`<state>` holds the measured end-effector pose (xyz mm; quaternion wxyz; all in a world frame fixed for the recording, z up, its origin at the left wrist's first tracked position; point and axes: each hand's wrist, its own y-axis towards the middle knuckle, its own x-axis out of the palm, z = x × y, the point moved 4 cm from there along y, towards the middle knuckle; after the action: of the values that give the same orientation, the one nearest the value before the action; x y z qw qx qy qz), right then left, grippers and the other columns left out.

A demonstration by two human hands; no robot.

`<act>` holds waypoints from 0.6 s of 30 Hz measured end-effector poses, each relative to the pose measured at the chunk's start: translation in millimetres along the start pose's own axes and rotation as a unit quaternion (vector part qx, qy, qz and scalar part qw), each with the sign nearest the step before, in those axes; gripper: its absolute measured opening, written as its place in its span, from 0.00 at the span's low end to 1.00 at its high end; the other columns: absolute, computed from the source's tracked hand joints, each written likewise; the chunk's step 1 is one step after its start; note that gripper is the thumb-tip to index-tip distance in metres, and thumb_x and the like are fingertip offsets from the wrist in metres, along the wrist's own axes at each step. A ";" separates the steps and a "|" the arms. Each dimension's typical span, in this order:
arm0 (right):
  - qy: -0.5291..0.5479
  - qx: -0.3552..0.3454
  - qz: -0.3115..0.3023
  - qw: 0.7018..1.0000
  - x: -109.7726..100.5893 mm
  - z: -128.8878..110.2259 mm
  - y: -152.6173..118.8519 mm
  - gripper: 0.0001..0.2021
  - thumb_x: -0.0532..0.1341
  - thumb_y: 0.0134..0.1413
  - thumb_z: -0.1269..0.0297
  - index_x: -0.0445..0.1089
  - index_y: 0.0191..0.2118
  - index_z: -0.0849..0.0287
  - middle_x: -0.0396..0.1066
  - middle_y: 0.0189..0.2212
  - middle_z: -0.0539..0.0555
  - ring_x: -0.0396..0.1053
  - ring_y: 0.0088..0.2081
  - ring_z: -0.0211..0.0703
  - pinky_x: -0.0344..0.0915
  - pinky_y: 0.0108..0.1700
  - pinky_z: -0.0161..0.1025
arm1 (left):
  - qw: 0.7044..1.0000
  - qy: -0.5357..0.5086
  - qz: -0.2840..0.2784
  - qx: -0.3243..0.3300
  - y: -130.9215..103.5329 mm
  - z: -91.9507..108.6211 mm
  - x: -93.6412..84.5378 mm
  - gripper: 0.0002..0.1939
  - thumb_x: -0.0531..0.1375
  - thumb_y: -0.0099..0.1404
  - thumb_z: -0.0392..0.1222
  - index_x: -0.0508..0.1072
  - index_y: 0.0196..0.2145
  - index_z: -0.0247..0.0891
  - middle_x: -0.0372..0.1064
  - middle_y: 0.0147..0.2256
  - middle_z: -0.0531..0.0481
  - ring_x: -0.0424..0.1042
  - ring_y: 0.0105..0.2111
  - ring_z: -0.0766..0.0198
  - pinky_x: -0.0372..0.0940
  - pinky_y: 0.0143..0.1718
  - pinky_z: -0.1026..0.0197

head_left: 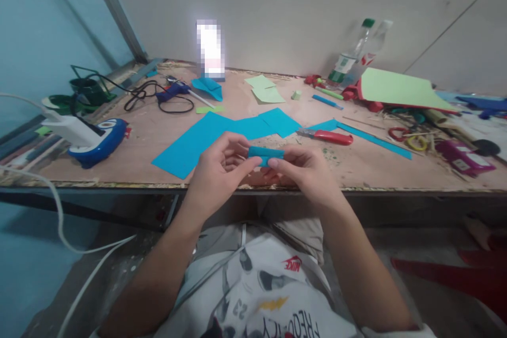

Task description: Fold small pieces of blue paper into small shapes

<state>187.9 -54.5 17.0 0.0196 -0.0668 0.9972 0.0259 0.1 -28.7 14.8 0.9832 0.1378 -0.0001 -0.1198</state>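
Note:
Between both hands, just above the table's front edge, is a small folded piece of blue paper [266, 153]. My left hand [222, 169] pinches its left end, thumb on the near side. The right end is held between the thumb and fingers of my right hand [307, 169]. The thumbs nearly meet at the paper's lower middle. Behind my left hand lies a large blue sheet [190, 148], with more blue pieces [280, 121] to its right. A red cutter knife [330, 138] rests on the table beyond my right hand.
A lit phone [210, 50] stands against the wall. Light green papers [265, 90], a folded blue paper [208, 88] and a blue strip [376, 140] lie around. At left is a blue power socket [99, 150] with cables; bottles [344, 66] and a green sheet [400, 90] are at right.

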 end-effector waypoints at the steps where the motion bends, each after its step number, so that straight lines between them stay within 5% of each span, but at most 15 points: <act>1: 0.003 -0.002 0.004 1.000 -0.1 -0.3 -0.2 0.14 0.73 0.57 0.55 0.77 0.30 0.60 0.82 0.29 0.55 0.79 0.31 0.44 0.71 0.30 0.35 | 1.000 -0.006 -0.017 -0.014 0.6 0.4 0.8 0.15 0.72 0.64 0.45 0.73 0.45 0.40 0.75 0.33 0.55 0.78 0.32 0.64 0.73 0.34 0.66; 5: 0.005 -0.013 0.018 1.000 -0.9 0.0 0.5 0.14 0.74 0.57 0.55 0.75 0.29 0.59 0.80 0.27 0.53 0.77 0.29 0.43 0.68 0.28 0.35 | 0.995 -0.013 -0.065 -0.073 2.8 -0.1 2.9 0.19 0.69 0.68 0.51 0.74 0.51 0.40 0.75 0.28 0.55 0.75 0.27 0.65 0.71 0.28 0.66; 11: -0.017 -0.051 0.025 0.998 -1.6 -2.3 2.0 0.18 0.73 0.56 0.57 0.69 0.23 0.59 0.65 0.20 0.46 0.64 0.23 0.34 0.57 0.24 0.33 | 0.992 0.061 -0.092 -0.059 4.5 -3.4 3.4 0.19 0.65 0.71 0.53 0.76 0.29 0.36 0.76 0.27 0.51 0.73 0.27 0.67 0.69 0.29 0.67; 18: -0.041 -0.047 0.045 0.997 -2.6 -3.3 1.2 0.20 0.74 0.55 0.57 0.67 0.21 0.58 0.61 0.19 0.45 0.56 0.22 0.33 0.52 0.24 0.34 | 0.993 0.081 -0.077 -0.032 2.4 -2.0 3.6 0.17 0.64 0.72 0.50 0.77 0.28 0.38 0.75 0.26 0.52 0.74 0.25 0.66 0.71 0.29 0.66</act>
<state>190.2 -53.1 20.5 0.0561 -0.0218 0.9953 0.0762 4.2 -26.7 13.3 0.9716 0.1156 0.0940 -0.1839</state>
